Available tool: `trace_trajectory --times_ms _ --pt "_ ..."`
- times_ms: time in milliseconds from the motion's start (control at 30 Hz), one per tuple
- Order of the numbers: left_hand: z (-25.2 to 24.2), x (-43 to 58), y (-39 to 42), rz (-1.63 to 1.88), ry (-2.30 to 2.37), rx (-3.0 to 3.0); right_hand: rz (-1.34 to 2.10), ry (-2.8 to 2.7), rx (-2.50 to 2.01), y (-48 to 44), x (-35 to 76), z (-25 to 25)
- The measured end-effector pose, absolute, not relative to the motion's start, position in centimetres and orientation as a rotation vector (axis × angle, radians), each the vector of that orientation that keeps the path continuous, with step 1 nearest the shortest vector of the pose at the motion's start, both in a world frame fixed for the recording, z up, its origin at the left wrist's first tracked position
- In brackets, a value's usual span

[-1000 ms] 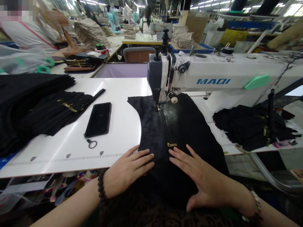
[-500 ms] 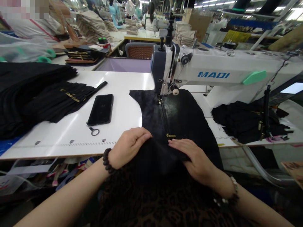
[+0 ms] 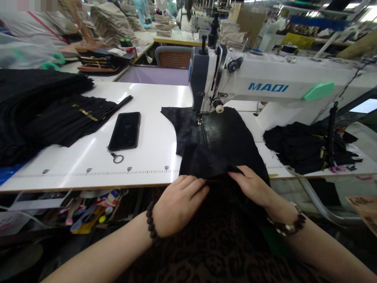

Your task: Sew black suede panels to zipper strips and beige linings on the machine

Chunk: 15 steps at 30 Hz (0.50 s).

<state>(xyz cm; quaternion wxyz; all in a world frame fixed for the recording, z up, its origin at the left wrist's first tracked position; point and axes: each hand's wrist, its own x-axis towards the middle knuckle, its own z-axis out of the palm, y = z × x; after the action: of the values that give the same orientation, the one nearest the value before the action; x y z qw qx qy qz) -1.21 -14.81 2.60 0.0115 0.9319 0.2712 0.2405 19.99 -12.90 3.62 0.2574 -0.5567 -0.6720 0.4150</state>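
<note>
A black fabric piece [image 3: 232,133] lies under the needle of a white sewing machine [image 3: 253,76], with a zipper [image 3: 203,133] running toward me from the presser foot. Its near part is folded up and over, covering the lower zipper and its pull. My left hand [image 3: 182,200] is closed at the near left edge of the fold, by the table's front edge. My right hand [image 3: 251,182] pinches the fold's right corner between thumb and fingers.
Left on the white table [image 3: 159,137] lie a black phone [image 3: 125,131] with a ring and a stack of black pieces [image 3: 59,114] with gold zippers. More black pieces [image 3: 300,145] are piled right, below the machine arm. A person [image 3: 186,17] is in the background.
The near part of the black fabric has been folded up over the zipper pull. My left hand moved right and toward me; my right hand shifted slightly right and now pinches the cloth.
</note>
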Motion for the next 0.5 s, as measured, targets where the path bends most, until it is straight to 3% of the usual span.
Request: trace_trajectory --times_ms 500 --pt "-0.5 0.8 -12.5 1.251 1.095 2.877 1.1 -1.74 -1.5 -13.1 19.7 3.9"
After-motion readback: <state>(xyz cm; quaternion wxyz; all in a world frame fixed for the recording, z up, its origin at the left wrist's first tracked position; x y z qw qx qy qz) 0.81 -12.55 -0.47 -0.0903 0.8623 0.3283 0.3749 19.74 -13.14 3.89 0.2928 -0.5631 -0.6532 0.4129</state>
